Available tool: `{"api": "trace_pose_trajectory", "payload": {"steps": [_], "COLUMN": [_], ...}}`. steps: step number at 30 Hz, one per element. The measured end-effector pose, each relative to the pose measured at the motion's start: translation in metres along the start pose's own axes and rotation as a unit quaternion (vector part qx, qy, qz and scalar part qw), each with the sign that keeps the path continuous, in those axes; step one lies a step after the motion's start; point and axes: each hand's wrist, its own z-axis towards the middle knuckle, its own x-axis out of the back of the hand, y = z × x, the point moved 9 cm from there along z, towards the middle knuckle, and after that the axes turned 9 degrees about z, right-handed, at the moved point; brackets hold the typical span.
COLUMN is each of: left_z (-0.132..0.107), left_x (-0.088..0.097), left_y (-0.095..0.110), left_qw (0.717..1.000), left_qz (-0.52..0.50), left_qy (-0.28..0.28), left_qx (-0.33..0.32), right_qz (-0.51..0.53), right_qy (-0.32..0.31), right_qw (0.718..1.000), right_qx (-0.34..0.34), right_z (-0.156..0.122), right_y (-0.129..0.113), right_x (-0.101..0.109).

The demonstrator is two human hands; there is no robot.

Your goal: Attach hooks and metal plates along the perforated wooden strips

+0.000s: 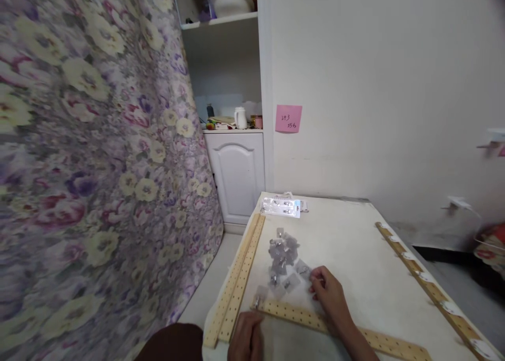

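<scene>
My right hand [328, 293] is closed in a pinch at the edge of a small clear plastic packet [303, 269] with a metal piece in it. That packet lies beside a loose heap of similar clear packets [283, 253]. Crossing beneath my right forearm is a wooden strip with drilled holes [294, 313]. A small shiny metal piece [257, 301] sits at this strip's left end, by another clear packet. My left hand [245, 337] rests just below that end with its fingers curled together; whatever they may hold is hidden.
Two more perforated wooden strips [236, 282] lie along the table's left edge. On the right edge, another wooden strip [428, 287] carries several round white pieces. A clear blister pack [281, 207] is at the far end of the white table [335, 234]. A floral curtain [118, 166] hangs left.
</scene>
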Motion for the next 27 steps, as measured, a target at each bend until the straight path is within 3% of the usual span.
{"api": "trace_pose_trajectory", "payload": {"steps": [3,7,10,13,16,21,27], "left_z": [0.001,-0.013,-0.032,-0.041,-0.039,-0.039,-0.039], "left_x": [-0.004,-0.018,-0.047,-0.068,-0.071,-0.072,-0.069], "left_y": [0.006,0.009,0.009,0.013,0.016,0.025,0.04], "left_qw": [0.998,0.987,0.943,0.896,0.886,0.904,0.917], "left_qz": [0.004,-0.061,-0.183,-0.271,-0.29,-0.25,-0.224], "left_qy": [-0.058,-0.089,-0.138,-0.173,-0.171,-0.181,-0.19], "left_qx": [0.015,0.121,0.241,0.308,0.319,0.296,0.271], "right_qz": [0.094,0.178,0.209,0.219,0.219,0.209,0.234], "right_qy": [-0.057,-0.126,-0.154,-0.176,-0.187,-0.193,-0.187], "right_qw": [0.993,0.973,0.961,0.954,0.95,0.951,0.947], "right_qx": [-0.041,-0.072,-0.095,-0.108,-0.119,-0.12,-0.113], "right_z": [-0.017,-0.044,-0.063,-0.075,-0.082,-0.087,-0.09], "right_y": [-0.005,-0.009,-0.005,0.003,0.013,0.024,0.021], "right_x": [-0.008,-0.023,-0.031,-0.036,-0.04,-0.043,-0.043]}}
